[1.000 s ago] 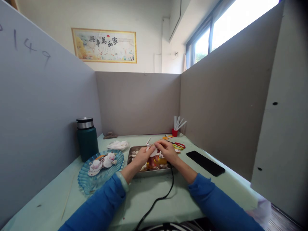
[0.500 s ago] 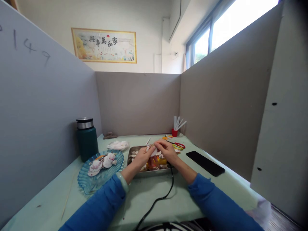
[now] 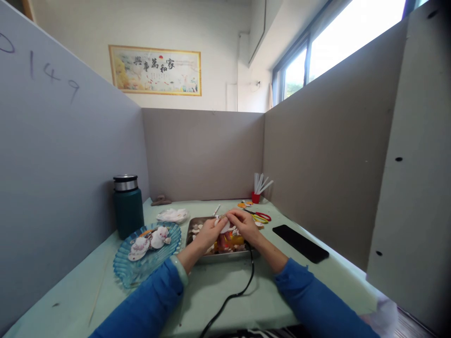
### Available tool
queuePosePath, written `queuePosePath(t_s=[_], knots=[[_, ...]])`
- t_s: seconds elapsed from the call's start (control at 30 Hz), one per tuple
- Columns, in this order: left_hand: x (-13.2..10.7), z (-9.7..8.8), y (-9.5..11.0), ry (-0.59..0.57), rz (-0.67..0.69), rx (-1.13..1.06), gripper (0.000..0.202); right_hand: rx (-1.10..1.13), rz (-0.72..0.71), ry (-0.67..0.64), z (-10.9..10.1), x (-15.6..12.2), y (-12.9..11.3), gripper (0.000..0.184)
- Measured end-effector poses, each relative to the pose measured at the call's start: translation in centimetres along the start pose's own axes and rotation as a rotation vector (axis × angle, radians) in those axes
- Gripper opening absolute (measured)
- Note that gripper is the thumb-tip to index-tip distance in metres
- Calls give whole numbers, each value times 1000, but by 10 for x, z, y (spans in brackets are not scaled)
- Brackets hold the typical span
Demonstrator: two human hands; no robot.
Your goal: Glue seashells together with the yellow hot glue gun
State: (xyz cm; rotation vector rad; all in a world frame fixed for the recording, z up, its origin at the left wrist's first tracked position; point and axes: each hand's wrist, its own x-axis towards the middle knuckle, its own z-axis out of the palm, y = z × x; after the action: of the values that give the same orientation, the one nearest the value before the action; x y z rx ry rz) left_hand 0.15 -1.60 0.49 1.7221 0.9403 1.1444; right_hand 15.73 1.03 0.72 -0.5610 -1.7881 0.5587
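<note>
Over the metal tray [image 3: 225,257], my left hand [image 3: 210,233] grips a pale white piece, seemingly a seashell [image 3: 222,225]. My right hand [image 3: 244,224] meets it from the other side, thumb and fingertips pinched together at the shell's upper edge. Whether a smaller piece sits between those fingertips is too small to tell. Beneath the hands the tray holds many small shells [image 3: 196,228] and a yellow-orange tool [image 3: 234,240], partly hidden. A black cord [image 3: 239,294] runs from the tray's right side toward me. One white stick [image 3: 216,210] leans at the tray's back edge.
On the left stand a blue glass plate [image 3: 123,271] bearing shell figures [image 3: 158,237] and a teal bottle [image 3: 128,211]. Behind are a white bundle [image 3: 172,215] and a red cup [image 3: 255,197] of white sticks. Scissors [image 3: 262,217] and a black phone [image 3: 300,242] lie right. Partitions enclose the table.
The view has tilted slightly, so the scene sits a little lower. Both hands stay together on the shell, with only a small shift of the right fingers.
</note>
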Motion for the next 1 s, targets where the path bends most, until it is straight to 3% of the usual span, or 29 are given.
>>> queuePosePath(t_s=[0.3,0.8,1.0], knots=[[1,-2,-2,7,13,-50,61,50,42,25,0,0,2,31],[-3,-1,6,16,8,21,55,-31,-20,24,0,-2,8,28],[-2,-1,1,-42,-8,-29,52,-28,-37,-9,0,-3,2,25]])
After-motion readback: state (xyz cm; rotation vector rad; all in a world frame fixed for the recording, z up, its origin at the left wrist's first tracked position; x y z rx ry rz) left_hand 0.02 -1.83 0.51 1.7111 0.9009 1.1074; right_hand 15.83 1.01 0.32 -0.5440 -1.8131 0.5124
